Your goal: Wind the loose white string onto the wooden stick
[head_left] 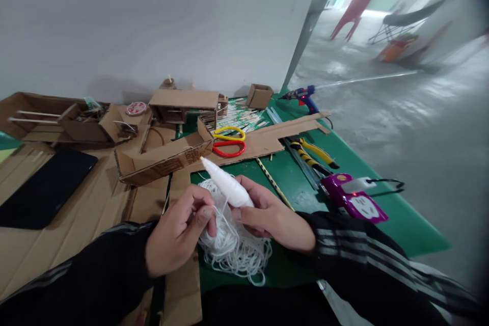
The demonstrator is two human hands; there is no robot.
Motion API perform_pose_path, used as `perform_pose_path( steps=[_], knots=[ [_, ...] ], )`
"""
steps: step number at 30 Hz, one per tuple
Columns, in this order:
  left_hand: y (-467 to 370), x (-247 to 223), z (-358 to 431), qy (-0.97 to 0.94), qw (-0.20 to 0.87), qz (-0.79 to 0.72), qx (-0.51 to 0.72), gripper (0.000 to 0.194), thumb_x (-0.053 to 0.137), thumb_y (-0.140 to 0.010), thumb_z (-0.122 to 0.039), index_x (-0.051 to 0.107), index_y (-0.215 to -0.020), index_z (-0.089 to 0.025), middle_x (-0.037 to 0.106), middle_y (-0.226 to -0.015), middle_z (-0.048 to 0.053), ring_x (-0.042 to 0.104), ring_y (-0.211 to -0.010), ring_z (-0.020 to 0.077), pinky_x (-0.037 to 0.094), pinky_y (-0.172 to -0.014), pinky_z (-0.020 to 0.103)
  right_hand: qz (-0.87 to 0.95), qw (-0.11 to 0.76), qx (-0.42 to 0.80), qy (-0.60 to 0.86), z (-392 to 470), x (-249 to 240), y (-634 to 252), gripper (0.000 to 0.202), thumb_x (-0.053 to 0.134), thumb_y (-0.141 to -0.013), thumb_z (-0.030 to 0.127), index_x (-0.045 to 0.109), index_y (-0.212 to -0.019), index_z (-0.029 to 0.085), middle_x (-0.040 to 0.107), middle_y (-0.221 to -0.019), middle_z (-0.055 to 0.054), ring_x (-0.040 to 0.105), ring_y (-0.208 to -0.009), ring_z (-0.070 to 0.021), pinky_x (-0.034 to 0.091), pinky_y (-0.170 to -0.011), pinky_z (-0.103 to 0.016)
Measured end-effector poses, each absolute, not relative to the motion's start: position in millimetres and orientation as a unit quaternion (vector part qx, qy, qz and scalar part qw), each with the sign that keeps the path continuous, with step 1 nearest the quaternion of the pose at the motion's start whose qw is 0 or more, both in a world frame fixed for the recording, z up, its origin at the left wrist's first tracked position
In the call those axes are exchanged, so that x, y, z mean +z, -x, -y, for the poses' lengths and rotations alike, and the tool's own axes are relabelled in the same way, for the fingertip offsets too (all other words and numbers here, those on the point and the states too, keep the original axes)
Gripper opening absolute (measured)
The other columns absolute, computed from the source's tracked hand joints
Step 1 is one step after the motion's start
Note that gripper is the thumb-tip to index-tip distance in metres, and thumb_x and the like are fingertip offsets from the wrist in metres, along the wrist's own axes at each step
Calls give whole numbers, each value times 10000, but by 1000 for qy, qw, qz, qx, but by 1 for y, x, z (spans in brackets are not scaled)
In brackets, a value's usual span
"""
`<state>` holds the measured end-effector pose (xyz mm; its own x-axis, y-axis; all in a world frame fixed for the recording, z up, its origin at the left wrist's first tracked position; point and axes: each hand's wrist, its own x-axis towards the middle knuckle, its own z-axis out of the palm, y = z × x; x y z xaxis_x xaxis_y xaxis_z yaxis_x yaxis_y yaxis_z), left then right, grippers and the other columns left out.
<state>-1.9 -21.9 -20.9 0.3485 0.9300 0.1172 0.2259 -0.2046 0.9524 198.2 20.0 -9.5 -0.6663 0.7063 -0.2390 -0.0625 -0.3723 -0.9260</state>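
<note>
My right hand point(273, 214) is closed round the thick end of a white, tapered spindle point(229, 187) wound with string, its pointed tip aimed up and to the left. Between the thumb and fingers of my left hand point(185, 226) I pinch a strand of white string point(219, 210) that runs across to the spindle. Below both hands a loose, tangled heap of the same string point(240, 254) lies on the green table. What is inside the wound spindle is hidden, apart from a small pale tip.
Beyond my hands are scissors point(233, 150) with yellow and red handles and a long cardboard box point(164, 160). To the right lie pliers point(313, 155), a purple power strip point(355, 197) and a blue glue gun point(305, 97). A black tablet point(48, 188) rests on cardboard at left.
</note>
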Motion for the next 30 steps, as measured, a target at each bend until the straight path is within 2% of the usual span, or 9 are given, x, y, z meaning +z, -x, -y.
perform_pose_path(
  steps=[4,8,11,18,21,24,27,30],
  knots=[
    [2,-26,20,-675,455,-438,381,89,369,-982,-313,393,-968,-228,574,-575,-57,498,-498,105,394,-524,230,511,260,754,321,-19,-7,-196,291,649,-802,280,427,-974,207,413,-644,98,282,-413,-22,247,-373,-154],
    [5,-27,19,-691,430,-440,378,76,392,-975,-291,422,-971,-222,580,-536,-65,519,-462,99,408,-517,220,542,275,723,328,-18,-6,-194,276,651,-803,295,449,-955,184,467,-772,46,408,-591,-65,376,-542,-190],
    [6,-25,19,-717,388,-446,369,64,436,-957,-261,478,-968,-213,585,-519,-68,526,-449,90,410,-509,205,584,274,686,338,-20,-5,-196,267,628,-822,317,463,-972,172,490,-852,9,460,-730,-110,418,-652,-228],
    [5,-22,17,-739,330,-460,365,75,563,-894,-223,626,-935,-214,625,-520,-63,564,-436,76,436,-484,173,669,225,607,366,-18,-5,-196,391,713,-748,339,488,-1022,174,552,-868,3,470,-702,-112,414,-611,-213],
    [3,-22,18,-734,329,-456,381,79,588,-875,-217,662,-902,-221,632,-529,-54,580,-428,79,443,-459,168,697,225,555,394,-17,-6,-193,372,720,-738,345,522,-1003,176,587,-867,-8,491,-710,-124,406,-602,-211],
    [3,-24,21,-727,333,-464,382,107,593,-860,-198,623,-957,-231,634,-610,-40,590,-482,90,457,-477,180,722,242,509,401,-17,-6,-191,240,651,-796,295,547,-975,173,595,-847,-10,493,-696,-123,395,-596,-211],
    [6,-25,23,-733,317,-456,392,216,544,-849,-160,507,-1051,-227,605,-711,-13,566,-546,114,456,-501,219,721,265,502,397,-18,-6,-193,168,578,-851,275,542,-975,167,583,-829,-5,486,-683,-118,391,-599,-213],
    [12,-24,17,-808,194,-373,412,266,529,-758,-98,492,-990,-223,583,-808,29,559,-686,166,474,-628,313,711,278,508,398,-20,-6,-195,173,585,-850,282,536,-968,164,571,-832,-6,474,-683,-117,385,-593,-214]
  ],
)
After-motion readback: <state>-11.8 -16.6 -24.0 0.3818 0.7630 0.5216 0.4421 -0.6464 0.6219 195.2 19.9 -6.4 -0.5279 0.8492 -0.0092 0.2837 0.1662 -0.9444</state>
